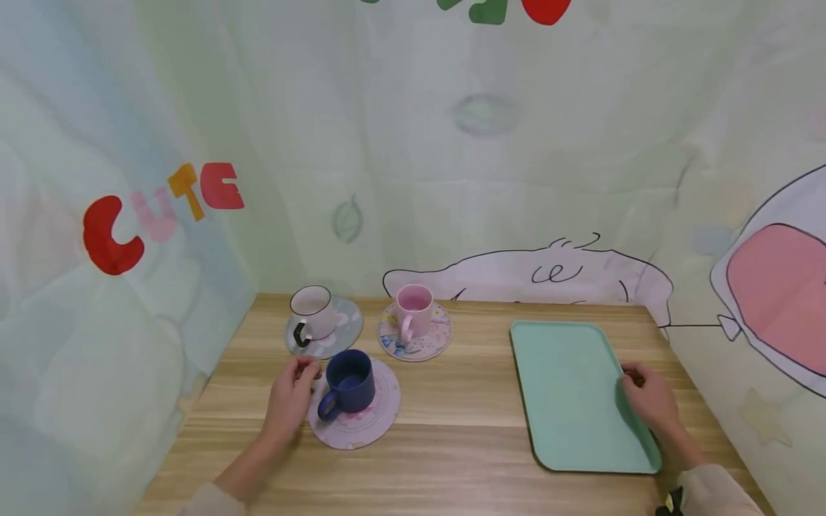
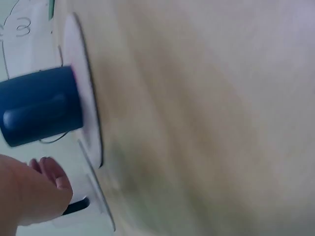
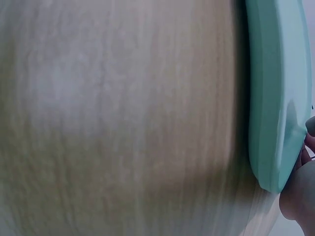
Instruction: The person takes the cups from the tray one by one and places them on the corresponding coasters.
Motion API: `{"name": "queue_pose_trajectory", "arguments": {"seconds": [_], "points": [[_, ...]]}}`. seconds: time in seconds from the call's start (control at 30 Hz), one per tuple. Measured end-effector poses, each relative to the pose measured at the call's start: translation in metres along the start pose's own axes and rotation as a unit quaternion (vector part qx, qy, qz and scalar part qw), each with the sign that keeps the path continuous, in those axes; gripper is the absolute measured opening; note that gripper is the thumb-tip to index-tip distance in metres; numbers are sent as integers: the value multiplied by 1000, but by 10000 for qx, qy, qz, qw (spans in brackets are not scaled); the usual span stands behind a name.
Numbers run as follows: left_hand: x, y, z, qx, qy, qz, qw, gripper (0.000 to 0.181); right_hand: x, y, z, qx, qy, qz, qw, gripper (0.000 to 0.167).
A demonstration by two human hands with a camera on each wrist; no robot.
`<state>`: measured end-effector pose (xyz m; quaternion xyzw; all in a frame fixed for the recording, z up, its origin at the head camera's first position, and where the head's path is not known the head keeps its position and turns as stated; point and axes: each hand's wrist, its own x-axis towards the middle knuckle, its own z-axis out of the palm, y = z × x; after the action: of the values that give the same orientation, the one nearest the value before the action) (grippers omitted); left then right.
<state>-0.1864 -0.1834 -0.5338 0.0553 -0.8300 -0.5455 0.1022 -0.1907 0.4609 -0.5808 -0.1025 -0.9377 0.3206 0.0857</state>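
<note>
A dark blue mug (image 1: 358,393) stands upright on a round pale pink coaster (image 1: 381,424) at the left of the table. Just left of it is my left hand (image 1: 290,401), fingers loosely bent with nothing between them. The left wrist view shows these fingers (image 2: 55,172) apart from the mug (image 2: 47,103); whether they touch the coaster I cannot tell. At the right lies a mint green tray (image 1: 571,394) with nothing on it. My right hand (image 1: 653,403) holds the tray's right edge, thumb at the rim; in the right wrist view most of this hand is cut off.
Behind the blue mug, a white mug (image 1: 317,324) with a black handle stands on a grey coaster (image 1: 350,317). Right of that, a pink mug (image 1: 419,321) sits on a patterned coaster (image 1: 436,342). Printed curtains (image 1: 413,158) border the wooden table (image 1: 461,430).
</note>
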Motion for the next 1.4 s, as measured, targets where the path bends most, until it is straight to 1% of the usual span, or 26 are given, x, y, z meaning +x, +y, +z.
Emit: {"name": "queue_pose_trajectory", "arguments": {"seconds": [0.13,0.3,0.37,0.47,0.57,0.67,0.8,0.93,1.1,1.23,1.4], "points": [[8,10,-5,-97,-444,131,9989,36,-2,3,-1,22,28,134,9999,33],[15,20,-10,289,-898,153,9954,50,-5,3,-4,169,11,339,9993,35],[18,23,-11,416,-1042,264,9933,53,-5,2,-5,197,72,368,9991,35],[23,26,-12,486,-1217,487,9902,54,-6,1,-7,260,155,419,9987,35],[28,30,-14,591,-1413,662,9860,54,-7,0,-8,338,185,528,9979,35],[34,38,-15,679,-1642,780,9810,57,-7,-1,-9,362,171,711,9967,37],[43,48,-15,862,-1890,980,9733,60,-3,-6,-10,310,246,775,9962,36],[52,58,-13,1141,-1999,1253,9650,62,4,-12,-12,169,225,681,9973,36],[58,69,-11,1479,-1984,1571,9561,61,10,-14,-14,27,-81,570,9983,40],[61,75,-5,1782,-2018,1654,9488,63,12,-14,-18,-158,-367,454,9982,44],[68,86,3,2105,-2096,1654,9404,68,15,-20,-23,-375,-423,-42,9984,45]]}}
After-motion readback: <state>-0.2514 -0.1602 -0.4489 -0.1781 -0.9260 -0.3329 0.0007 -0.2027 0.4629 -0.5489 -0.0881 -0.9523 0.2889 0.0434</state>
